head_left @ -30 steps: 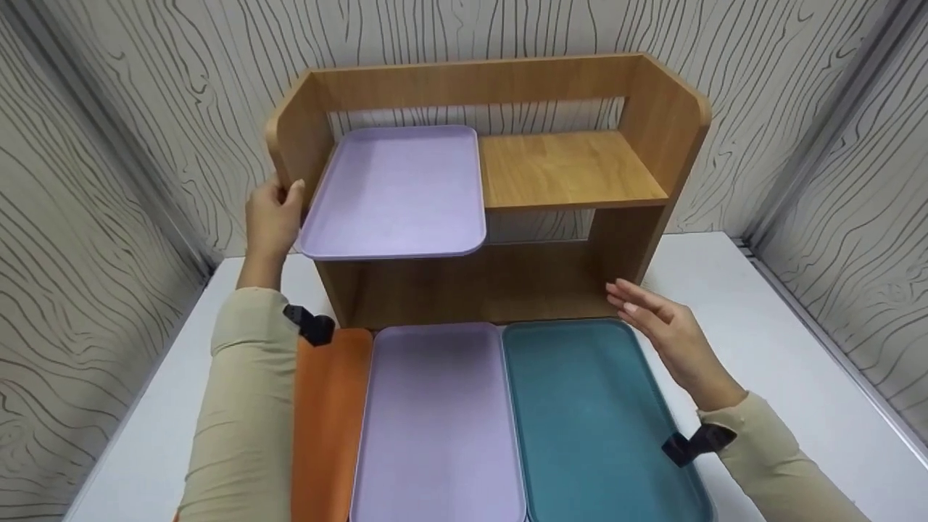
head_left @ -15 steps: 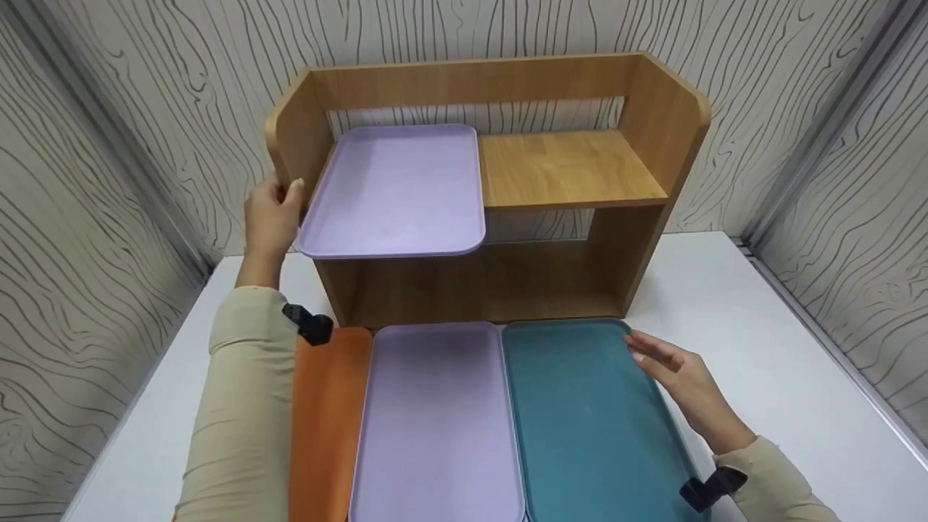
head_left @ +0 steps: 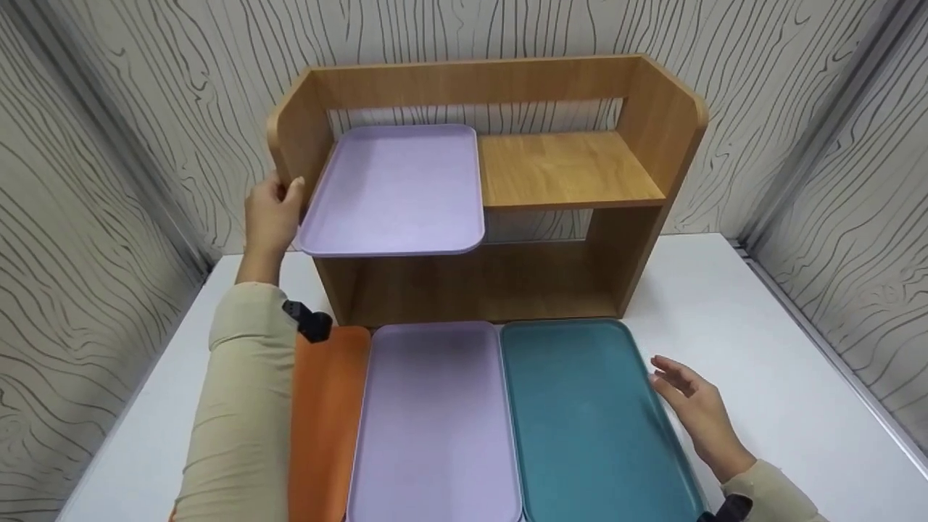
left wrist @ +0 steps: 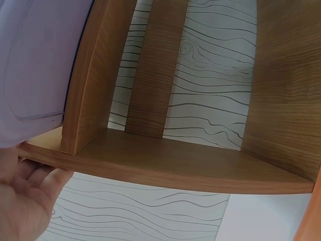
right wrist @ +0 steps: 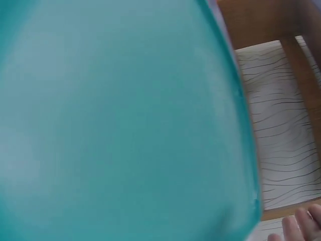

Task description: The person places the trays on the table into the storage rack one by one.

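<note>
Three walls close in the space — back wall [head_left: 471,25], left wall [head_left: 72,275] and right wall [head_left: 870,254], all pale with dark, wavy wood-grain lines. Grey strips [head_left: 830,123] mark the corners; a white tabletop [head_left: 768,333] spreads below — evenly lit, softly shadowed.
</note>
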Tool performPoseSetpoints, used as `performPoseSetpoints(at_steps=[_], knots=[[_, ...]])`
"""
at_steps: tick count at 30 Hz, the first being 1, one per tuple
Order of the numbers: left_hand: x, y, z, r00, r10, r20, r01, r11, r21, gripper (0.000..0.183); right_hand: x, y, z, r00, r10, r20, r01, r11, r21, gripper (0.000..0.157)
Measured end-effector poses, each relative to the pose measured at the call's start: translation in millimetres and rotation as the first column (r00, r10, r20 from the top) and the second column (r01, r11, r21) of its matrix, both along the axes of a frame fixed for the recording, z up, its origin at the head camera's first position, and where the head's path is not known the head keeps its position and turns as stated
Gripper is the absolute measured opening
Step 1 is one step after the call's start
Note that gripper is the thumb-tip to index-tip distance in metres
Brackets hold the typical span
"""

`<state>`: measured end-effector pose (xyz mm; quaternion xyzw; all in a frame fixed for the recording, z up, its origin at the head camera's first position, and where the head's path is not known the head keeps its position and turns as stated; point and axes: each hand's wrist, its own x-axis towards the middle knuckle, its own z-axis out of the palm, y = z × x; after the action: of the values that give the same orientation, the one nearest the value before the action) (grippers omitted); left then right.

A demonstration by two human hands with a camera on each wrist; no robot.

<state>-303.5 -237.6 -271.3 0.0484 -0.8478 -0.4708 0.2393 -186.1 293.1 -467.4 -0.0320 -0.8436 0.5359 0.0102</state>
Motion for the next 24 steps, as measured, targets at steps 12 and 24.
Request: performPoseSetpoints(at_steps=[12, 24], knots=[[0.6, 2.4, 0.6, 1.0, 0.016, 0.001, -0.016, 0.999, -0.029, 0.037, 2.3, 3.9, -23.0, 0.984, -0.03, 0.175, 0.039, 0.998, -0.049, 0.066], [-1.2, 0.4, -2.5, 1.0, 0.007, -0.024, -0.008, 1.0, -0.03, 0.036, 6.4, 6.0, -34.5, 0.988, -0.026, 0.149, 0.028, 1.0, -0.008, 0.066]])
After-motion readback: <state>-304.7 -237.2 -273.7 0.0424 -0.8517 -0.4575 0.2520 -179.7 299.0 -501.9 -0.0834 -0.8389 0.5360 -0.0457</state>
